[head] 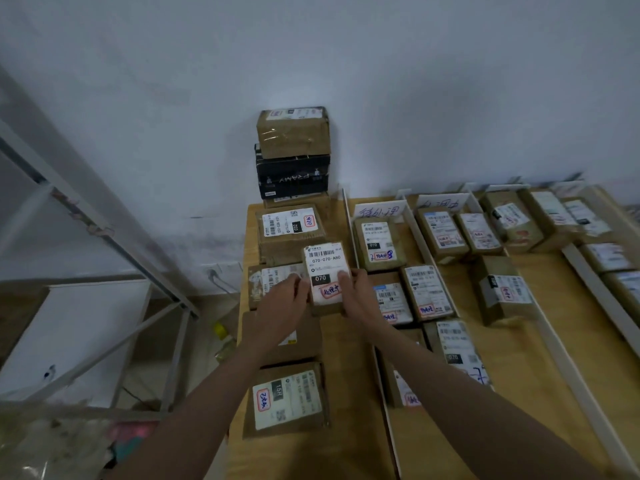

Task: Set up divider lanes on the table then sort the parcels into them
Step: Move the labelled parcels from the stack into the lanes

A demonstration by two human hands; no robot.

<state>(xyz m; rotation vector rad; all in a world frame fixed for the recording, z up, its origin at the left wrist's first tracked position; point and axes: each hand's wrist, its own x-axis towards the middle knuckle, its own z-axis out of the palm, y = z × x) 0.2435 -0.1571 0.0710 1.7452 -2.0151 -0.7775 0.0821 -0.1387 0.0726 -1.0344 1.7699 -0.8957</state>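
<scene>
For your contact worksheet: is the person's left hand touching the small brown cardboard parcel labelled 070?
Touching. The head view shows the left hand gripping the small brown cardboard parcel labelled 070 at its left edge, thumb on the white label; the right hand holds the other side.

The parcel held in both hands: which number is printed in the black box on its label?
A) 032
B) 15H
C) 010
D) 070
D: the parcel gripped between the left hand and right hand shows "070" in its black box, under "070-070-A80".
</scene>
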